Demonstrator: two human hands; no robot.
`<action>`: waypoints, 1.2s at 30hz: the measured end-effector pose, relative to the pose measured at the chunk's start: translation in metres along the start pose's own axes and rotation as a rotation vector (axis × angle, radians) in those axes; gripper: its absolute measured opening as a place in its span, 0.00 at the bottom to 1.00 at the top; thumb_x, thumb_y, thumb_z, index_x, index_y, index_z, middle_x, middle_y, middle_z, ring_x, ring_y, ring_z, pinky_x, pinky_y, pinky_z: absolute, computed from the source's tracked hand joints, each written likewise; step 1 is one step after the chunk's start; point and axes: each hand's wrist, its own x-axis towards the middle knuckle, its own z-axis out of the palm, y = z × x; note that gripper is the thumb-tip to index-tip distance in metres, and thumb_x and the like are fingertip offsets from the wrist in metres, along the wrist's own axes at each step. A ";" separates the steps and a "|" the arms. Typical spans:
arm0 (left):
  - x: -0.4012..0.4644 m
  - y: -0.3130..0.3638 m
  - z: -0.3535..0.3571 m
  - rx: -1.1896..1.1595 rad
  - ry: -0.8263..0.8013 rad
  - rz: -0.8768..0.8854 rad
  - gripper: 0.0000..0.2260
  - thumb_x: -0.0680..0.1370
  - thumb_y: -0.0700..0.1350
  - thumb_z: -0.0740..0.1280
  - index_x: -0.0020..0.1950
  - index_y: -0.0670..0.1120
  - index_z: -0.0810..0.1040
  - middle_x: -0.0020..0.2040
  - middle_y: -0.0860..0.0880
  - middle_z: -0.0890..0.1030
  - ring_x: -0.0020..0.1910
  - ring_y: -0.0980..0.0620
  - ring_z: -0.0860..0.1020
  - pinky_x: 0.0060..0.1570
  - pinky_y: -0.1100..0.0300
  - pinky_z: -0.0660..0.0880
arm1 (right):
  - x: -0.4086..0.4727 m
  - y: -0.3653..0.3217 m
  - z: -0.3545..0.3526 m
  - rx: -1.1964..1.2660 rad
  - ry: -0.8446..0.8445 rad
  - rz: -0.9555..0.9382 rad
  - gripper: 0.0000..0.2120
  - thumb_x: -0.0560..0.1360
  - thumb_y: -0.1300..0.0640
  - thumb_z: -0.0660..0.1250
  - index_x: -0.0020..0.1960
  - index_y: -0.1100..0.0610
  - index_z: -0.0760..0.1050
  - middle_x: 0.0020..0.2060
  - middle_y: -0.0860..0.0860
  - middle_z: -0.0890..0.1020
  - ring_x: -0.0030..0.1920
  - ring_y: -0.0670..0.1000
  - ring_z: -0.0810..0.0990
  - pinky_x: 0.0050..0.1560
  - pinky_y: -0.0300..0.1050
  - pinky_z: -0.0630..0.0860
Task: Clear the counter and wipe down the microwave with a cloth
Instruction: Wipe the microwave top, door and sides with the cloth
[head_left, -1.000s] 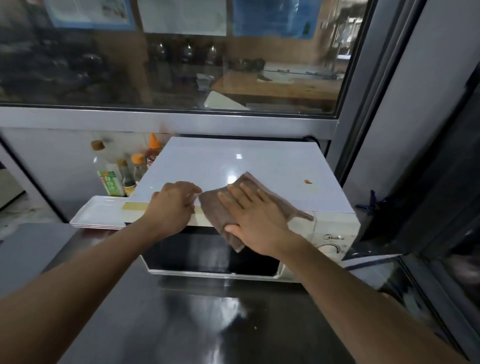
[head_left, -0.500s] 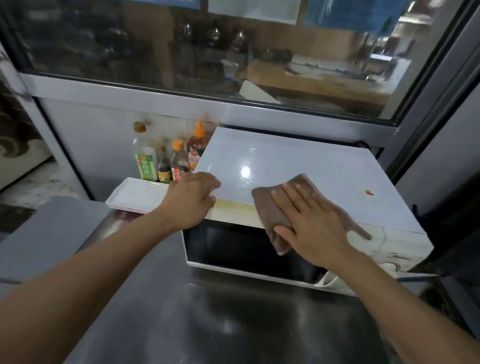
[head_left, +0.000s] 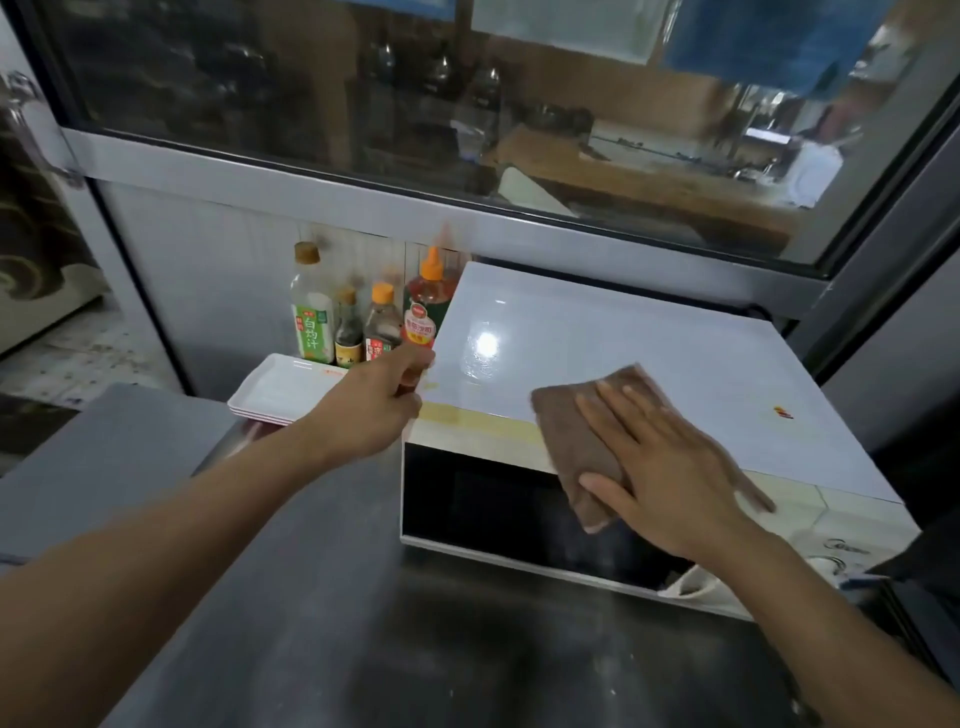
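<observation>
The right hand (head_left: 670, 467) lay flat and spread, fingers extended and slightly apart, palm pressed down on a brown cloth (head_left: 582, 447). The cloth was a soft, napped, folded rectangle; its near end drooped over the front edge of the microwave (head_left: 649, 353), under the thumb. The microwave's top was a smooth, glossy white panel with a bright glare spot between the two hands, a yellowish strip along the front edge beside the cloth, and a small red and yellow speck (head_left: 782, 412) beyond the right hand's little-finger side. Below the right palm the door was dark, shiny glass, with a cream control panel under the wrist.

The left hand (head_left: 374, 410) reached out on a straight forearm to the microwave's left front corner, knuckles up and fingers curled inward; whether they pinched anything cannot be told, as the fingertips were hidden and blurred. Just past its fingertips stood four sauce bottles: a tall clear bottle with a green label (head_left: 312, 312), two small dark bottles (head_left: 348, 332), and an orange-capped squeeze bottle (head_left: 423, 306) of red sauce touching the microwave's side. Left of that hand lay shallow white rectangular trays (head_left: 275, 389), stacked. Beneath both forearms stretched a dull, scuffed steel counter (head_left: 415, 649).
</observation>
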 end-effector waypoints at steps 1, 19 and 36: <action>-0.001 -0.003 -0.002 -0.031 -0.006 0.008 0.20 0.76 0.36 0.61 0.63 0.55 0.71 0.57 0.56 0.76 0.55 0.56 0.73 0.42 0.67 0.68 | -0.001 0.000 -0.001 0.000 -0.013 0.021 0.34 0.76 0.33 0.44 0.76 0.45 0.38 0.77 0.48 0.48 0.77 0.51 0.47 0.75 0.49 0.49; -0.015 -0.024 -0.042 0.083 0.105 -0.032 0.20 0.76 0.38 0.60 0.64 0.57 0.68 0.54 0.56 0.76 0.42 0.57 0.75 0.26 0.69 0.67 | 0.091 -0.147 -0.014 0.046 0.075 -0.248 0.22 0.73 0.53 0.63 0.67 0.47 0.68 0.73 0.51 0.61 0.75 0.56 0.52 0.73 0.56 0.55; -0.015 -0.004 -0.012 0.019 -0.081 0.107 0.22 0.77 0.36 0.61 0.70 0.51 0.67 0.66 0.50 0.74 0.64 0.49 0.72 0.59 0.60 0.67 | 0.033 -0.080 -0.006 0.018 0.053 0.036 0.31 0.78 0.41 0.52 0.77 0.47 0.47 0.76 0.53 0.56 0.76 0.59 0.53 0.75 0.57 0.52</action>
